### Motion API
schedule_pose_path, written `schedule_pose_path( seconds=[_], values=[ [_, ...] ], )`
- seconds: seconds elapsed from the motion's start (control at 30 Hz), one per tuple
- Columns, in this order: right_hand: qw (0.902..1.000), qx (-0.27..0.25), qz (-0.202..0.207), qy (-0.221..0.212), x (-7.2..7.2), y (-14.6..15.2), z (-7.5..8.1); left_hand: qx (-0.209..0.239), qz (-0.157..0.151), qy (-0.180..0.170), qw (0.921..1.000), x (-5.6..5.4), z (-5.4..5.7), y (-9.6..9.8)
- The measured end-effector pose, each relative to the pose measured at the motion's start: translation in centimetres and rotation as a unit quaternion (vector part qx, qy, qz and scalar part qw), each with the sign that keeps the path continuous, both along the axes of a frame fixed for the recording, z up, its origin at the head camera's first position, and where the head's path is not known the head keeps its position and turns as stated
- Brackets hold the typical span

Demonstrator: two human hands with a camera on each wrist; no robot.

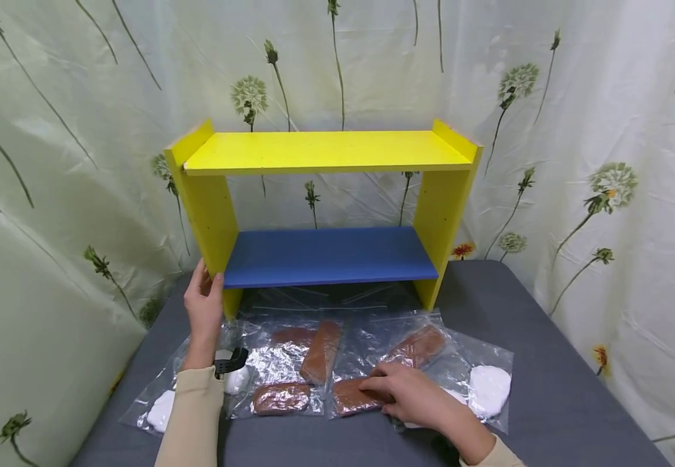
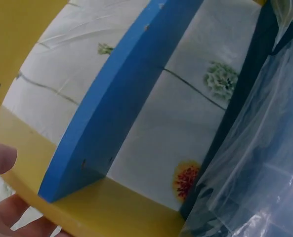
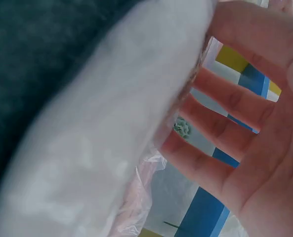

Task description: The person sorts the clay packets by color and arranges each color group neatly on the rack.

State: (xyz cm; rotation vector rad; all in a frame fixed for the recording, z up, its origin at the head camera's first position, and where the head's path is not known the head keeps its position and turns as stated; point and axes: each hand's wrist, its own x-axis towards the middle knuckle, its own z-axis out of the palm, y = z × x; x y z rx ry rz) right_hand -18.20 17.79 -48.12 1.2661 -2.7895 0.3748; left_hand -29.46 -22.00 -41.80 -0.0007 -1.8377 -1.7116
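Observation:
A small shelf unit with yellow side panels and a blue lower board (image 1: 331,254) stands on the dark table. My left hand (image 1: 204,308) holds its left side panel (image 2: 82,210) near the blue board, thumb on the inner side and fingers on the outer. Low at the front, my right hand (image 1: 410,392) rests its fingertips on a clear plastic bag over a reddish-brown slab (image 1: 354,397). From the right wrist, the fingers (image 3: 225,101) look fairly straight, and a white lump (image 3: 102,118) fills the near foreground.
More clear bags lie before the shelf, with several brown slabs (image 1: 282,397) and white lumps (image 1: 488,390) inside. A yellow top board (image 1: 326,150) spans the unit. Behind and beside the dark table (image 1: 553,389) hangs a flower-printed curtain (image 1: 548,130).

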Motion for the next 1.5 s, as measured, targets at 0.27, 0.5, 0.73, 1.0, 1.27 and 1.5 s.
schedule_pose_path(
  seconds=[0.27,0.5,0.73,1.0,1.27,1.5],
  values=[
    [0.9999,0.005,-0.004,-0.012,-0.1,-0.2,0.4,0.008,0.007,0.005,0.9999,0.1,0.1,0.7],
    [0.9993,-0.025,-0.012,-0.026,-0.6,-0.3,0.5,-0.009,0.006,-0.001,0.9999,0.2,0.3,0.5],
    [0.9990,-0.041,-0.002,0.015,-1.0,0.0,0.8,-0.007,0.005,-0.003,1.0000,-0.8,-1.0,-0.2],
    [0.9989,-0.035,-0.006,0.030,-1.2,0.2,1.6,-0.032,0.015,-0.006,0.9994,-2.0,-2.2,-0.8],
    [0.9957,-0.082,0.006,0.042,-1.4,0.4,3.6,-0.055,0.018,-0.008,0.9983,-2.3,-1.7,-0.7],
    [0.9914,-0.105,0.024,0.074,-1.3,0.4,4.5,-0.075,0.049,-0.006,0.9960,-2.0,-2.7,-0.7]
  ],
)
